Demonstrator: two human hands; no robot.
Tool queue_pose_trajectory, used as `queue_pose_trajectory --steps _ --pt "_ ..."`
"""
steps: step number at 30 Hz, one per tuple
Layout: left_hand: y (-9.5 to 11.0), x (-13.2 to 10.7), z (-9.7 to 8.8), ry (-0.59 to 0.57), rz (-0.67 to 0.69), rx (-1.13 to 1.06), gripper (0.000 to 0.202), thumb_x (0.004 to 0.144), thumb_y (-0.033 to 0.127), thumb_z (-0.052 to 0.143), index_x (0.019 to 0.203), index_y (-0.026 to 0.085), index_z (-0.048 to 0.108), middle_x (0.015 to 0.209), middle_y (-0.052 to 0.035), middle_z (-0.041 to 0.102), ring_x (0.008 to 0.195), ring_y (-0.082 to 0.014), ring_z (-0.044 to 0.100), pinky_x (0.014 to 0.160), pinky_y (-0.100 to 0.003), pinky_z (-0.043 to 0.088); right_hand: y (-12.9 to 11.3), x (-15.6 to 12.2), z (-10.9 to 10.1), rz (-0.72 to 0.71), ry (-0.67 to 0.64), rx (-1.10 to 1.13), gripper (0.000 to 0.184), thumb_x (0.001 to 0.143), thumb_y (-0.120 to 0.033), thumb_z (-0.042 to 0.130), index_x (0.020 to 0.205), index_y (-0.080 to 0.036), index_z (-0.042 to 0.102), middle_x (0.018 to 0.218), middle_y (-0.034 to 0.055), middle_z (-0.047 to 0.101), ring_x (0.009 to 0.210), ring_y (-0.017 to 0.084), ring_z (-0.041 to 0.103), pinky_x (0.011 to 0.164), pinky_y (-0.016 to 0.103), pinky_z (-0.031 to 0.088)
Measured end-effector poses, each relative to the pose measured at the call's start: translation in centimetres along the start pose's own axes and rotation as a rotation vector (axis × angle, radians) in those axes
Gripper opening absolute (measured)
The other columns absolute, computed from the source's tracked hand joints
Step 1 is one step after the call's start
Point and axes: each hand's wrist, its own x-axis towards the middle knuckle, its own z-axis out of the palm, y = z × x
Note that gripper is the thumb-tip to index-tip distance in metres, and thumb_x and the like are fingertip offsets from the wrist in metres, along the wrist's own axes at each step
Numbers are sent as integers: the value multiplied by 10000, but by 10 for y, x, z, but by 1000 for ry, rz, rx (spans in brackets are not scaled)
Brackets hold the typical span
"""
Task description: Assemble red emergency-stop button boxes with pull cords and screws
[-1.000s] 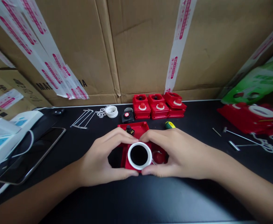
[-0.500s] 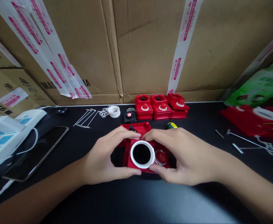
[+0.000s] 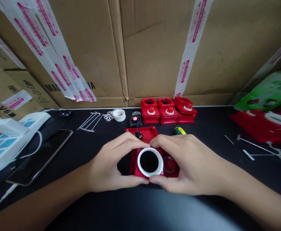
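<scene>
A white ring [image 3: 138, 157] with a dark opening lies over a red plastic housing [image 3: 132, 163]. My left hand [image 3: 111, 162] holds its left side, fingers at the far edge and thumb at the near edge. My right hand [image 3: 187, 165] grips from the right in the same way, and the two thumbs nearly meet. Between the ring and my right palm, a red round knob [image 3: 169, 164] is partly hidden. Just behind my fingers sits an open red box base [image 3: 148, 131] with a small black part [image 3: 138, 134] by it.
Several red boxes with knobs [image 3: 169, 110] stand along the cardboard wall. Left of them are a black part [image 3: 135, 119], white rings [image 3: 119, 115] and metal rods [image 3: 89, 122]. A phone [image 3: 40, 157] and power strip [image 3: 17, 138] lie left; more red housings [image 3: 263, 126] lie right. A green-yellow handle [image 3: 179, 130] lies behind my right hand.
My thumbs have come closer together at the ring's near edge, and the fingers have closed in at the far edge. The whole view has shifted slightly.
</scene>
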Motion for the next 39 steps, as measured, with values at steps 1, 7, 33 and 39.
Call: queue_pose_trajectory --steps 1,7,33,39 --pt "0 0 0 2 2 -1 604 830 352 931 1347 218 650 1233 -107 725 1133 -268 709 992 -372 596 0 0 0 3 0 0 394 898 -537 733 1059 -193 629 794 -4 701 634 167 643 591 294 397" --pt "0 1 -2 22 1 -5 614 789 375 966 1290 208 653 1216 -113 743 1119 -274 713 974 -382 599 1 -2 2 10 5 17 356 837 -437 748 1074 -192 646 826 8 714 671 187 671 607 304 426" --pt "-2 2 -2 84 -39 -104 482 746 302 998 1000 208 599 1189 -121 745 1107 -256 717 923 -363 588 5 0 -3 -43 34 -18 338 810 -197 592 1136 -169 678 889 39 773 698 200 722 647 308 487" --pt "0 0 -4 58 -38 -54 417 766 290 987 908 195 606 1227 -117 729 1127 -246 705 955 -348 569 8 -1 -5 -46 11 -40 271 929 -202 563 1175 -172 675 932 52 775 716 196 716 658 313 490"
